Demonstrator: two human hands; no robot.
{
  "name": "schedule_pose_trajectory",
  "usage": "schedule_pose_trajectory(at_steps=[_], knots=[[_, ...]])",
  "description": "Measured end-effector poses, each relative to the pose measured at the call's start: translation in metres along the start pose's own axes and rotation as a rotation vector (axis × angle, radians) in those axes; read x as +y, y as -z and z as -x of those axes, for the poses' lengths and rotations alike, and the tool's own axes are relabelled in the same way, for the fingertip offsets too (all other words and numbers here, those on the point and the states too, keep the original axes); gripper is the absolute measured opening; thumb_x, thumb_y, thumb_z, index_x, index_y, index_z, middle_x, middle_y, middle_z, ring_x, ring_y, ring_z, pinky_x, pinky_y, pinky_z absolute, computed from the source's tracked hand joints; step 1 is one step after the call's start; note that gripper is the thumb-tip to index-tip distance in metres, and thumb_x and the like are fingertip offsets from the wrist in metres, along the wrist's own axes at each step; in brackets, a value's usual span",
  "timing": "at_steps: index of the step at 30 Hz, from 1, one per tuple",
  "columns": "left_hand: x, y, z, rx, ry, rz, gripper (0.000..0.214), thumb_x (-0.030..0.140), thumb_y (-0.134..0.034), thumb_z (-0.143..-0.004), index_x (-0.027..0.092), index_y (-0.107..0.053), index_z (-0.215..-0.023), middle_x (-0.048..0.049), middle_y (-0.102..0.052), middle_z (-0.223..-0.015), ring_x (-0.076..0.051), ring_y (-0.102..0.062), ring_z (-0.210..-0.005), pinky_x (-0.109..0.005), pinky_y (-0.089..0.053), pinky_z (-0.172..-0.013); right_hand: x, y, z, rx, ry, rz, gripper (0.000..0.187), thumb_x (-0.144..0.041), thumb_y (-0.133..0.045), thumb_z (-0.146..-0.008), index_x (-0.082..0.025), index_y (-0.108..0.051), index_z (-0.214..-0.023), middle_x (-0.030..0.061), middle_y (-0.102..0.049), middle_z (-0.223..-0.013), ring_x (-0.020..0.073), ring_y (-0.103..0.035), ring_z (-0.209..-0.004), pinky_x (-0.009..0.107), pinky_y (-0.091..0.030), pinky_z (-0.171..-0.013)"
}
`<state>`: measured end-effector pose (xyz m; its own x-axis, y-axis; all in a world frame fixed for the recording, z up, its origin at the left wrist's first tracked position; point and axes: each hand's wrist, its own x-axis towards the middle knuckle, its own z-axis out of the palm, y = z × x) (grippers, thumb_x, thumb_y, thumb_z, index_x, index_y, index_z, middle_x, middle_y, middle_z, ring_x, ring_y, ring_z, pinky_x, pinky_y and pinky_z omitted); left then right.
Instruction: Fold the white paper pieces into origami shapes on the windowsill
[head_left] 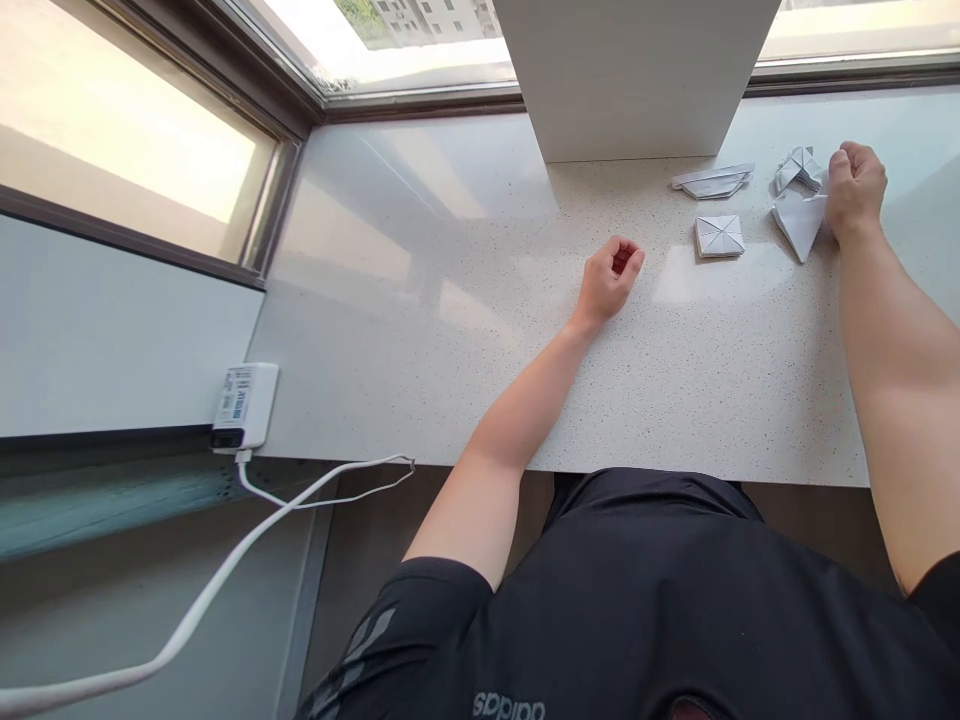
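Right hand (855,190) in fist, fingers pressed together, just beside pointed folded paper piece (799,225), far right on speckled stone counter (450,400). Left hand (611,280) loosely curled, holding nothing. Square paper fold (720,236) between hands; long paper fold (712,180) and crumpled paper fold (799,168) farther away. All likely light, thin, easily crushed; best lifted by folded edges.

Your right fist (855,190) covers one edge of the folded paper piece (799,225), and your curled left hand (609,280) hides its own palm (no telling if either's holding anything). The power bank (244,405) label print is too small to read, and the top edge cuts off the building (390,20) outside.
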<state>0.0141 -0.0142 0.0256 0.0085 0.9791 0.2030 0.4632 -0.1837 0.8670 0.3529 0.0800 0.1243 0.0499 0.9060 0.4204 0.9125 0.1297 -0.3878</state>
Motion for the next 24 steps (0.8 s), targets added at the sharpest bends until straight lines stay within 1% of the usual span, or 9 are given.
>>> schedule_pose_trajectory(at_steps=[2,4,7,9,10,12,14,19,24], knots=[[0.002,0.0,0.0,0.002,-0.019,-0.013,0.049,0.073,-0.062,-0.129,0.027,-0.079,-0.132,-0.0122,-0.082,-0.124,-0.027,-0.083,-0.118,-0.046,-0.072,-0.103,0.0,0.0,0.002,0.009,0.004,0.059,0.048,-0.052,-0.051,-0.138,-0.018,-0.084,-0.129,0.0302,-0.079,-0.159,0.0272,-0.074,-0.136,0.047,-0.053,-0.104],[0.004,0.0,0.0,-0.002,-0.036,-0.015,0.048,0.072,-0.067,-0.128,0.027,-0.08,-0.137,-0.0141,-0.084,-0.131,-0.029,-0.084,-0.125,-0.049,-0.072,-0.109,0.004,-0.008,-0.008,0.01,-0.005,0.119,0.046,-0.046,-0.052,-0.138,-0.015,-0.086,-0.132,0.032,-0.076,-0.167,0.0253,-0.075,-0.141,0.046,-0.054,-0.103],[0.006,0.0,0.001,-0.016,-0.036,-0.004,0.045,0.069,-0.067,-0.129,0.027,-0.08,-0.14,-0.0153,-0.085,-0.135,-0.03,-0.084,-0.129,-0.052,-0.072,-0.115,0.013,-0.029,-0.038,-0.082,-0.097,0.209,0.036,-0.023,-0.055,-0.137,-0.008,-0.084,-0.152,0.0334,-0.08,-0.166,0.0221,-0.083,-0.144,0.043,-0.06,-0.105],[0.007,0.001,0.001,-0.03,-0.037,-0.005,0.046,0.07,-0.066,-0.129,0.027,-0.08,-0.142,-0.0155,-0.086,-0.136,-0.03,-0.085,-0.131,-0.052,-0.073,-0.115,0.018,-0.042,-0.056,-0.194,-0.194,0.184,0.041,-0.008,-0.058,-0.133,-0.004,-0.075,-0.17,0.0323,-0.082,-0.165,0.0195,-0.082,-0.155,0.039,-0.062,-0.114],[0.006,0.001,0.001,-0.038,-0.042,-0.01,0.048,0.071,-0.066,-0.129,0.027,-0.08,-0.142,-0.0157,-0.086,-0.137,-0.03,-0.085,-0.131,-0.052,-0.073,-0.115,0.02,-0.047,-0.061,-0.216,-0.219,0.156,0.045,-0.005,-0.058,-0.133,-0.004,-0.072,-0.175,0.0315,-0.082,-0.167,0.018,-0.08,-0.16,0.037,-0.06,-0.121],[0.003,0.001,0.001,-0.047,-0.057,-0.019,0.05,0.073,-0.066,-0.128,0.027,-0.08,-0.144,-0.0165,-0.086,-0.139,-0.031,-0.085,-0.133,-0.051,-0.073,-0.115,0.022,-0.051,-0.066,-0.238,-0.239,0.094,0.048,-0.005,-0.058,-0.133,-0.005,-0.069,-0.18,0.0305,-0.078,-0.173,0.0162,-0.075,-0.168,0.035,-0.055,-0.132],[-0.002,0.0,0.001,-0.041,-0.076,-0.015,0.052,0.073,-0.064,-0.128,0.027,-0.08,-0.145,-0.0173,-0.086,-0.141,-0.031,-0.085,-0.133,-0.05,-0.072,-0.115,0.021,-0.048,-0.064,-0.253,-0.234,0.052,0.049,-0.007,-0.06,-0.133,-0.005,-0.068,-0.181,0.0305,-0.075,-0.178,0.0158,-0.073,-0.17,0.035,-0.051,-0.136],[-0.024,-0.005,-0.002,0.016,-0.148,0.044,0.058,0.08,-0.061,-0.127,0.029,-0.081,-0.148,-0.0175,-0.088,-0.145,-0.032,-0.084,-0.14,-0.05,-0.07,-0.119,0.007,-0.04,-0.055,-0.361,-0.116,-0.086,0.055,-0.014,-0.06,-0.133,-0.007,-0.064,-0.188,0.0264,-0.068,-0.188,0.019,-0.068,-0.176,0.033,-0.047,-0.144],[-0.039,-0.008,-0.005,0.054,-0.194,0.028,0.064,0.085,-0.059,-0.125,0.032,-0.079,-0.155,-0.0185,-0.083,-0.161,-0.036,-0.078,-0.157,-0.058,-0.063,-0.133,-0.012,-0.057,-0.056,-0.476,0.06,-0.142,0.057,-0.015,-0.067,-0.128,-0.01,-0.069,-0.185,0.0229,-0.068,-0.189,0.0224,-0.067,-0.175,0.036,-0.045,-0.146]])
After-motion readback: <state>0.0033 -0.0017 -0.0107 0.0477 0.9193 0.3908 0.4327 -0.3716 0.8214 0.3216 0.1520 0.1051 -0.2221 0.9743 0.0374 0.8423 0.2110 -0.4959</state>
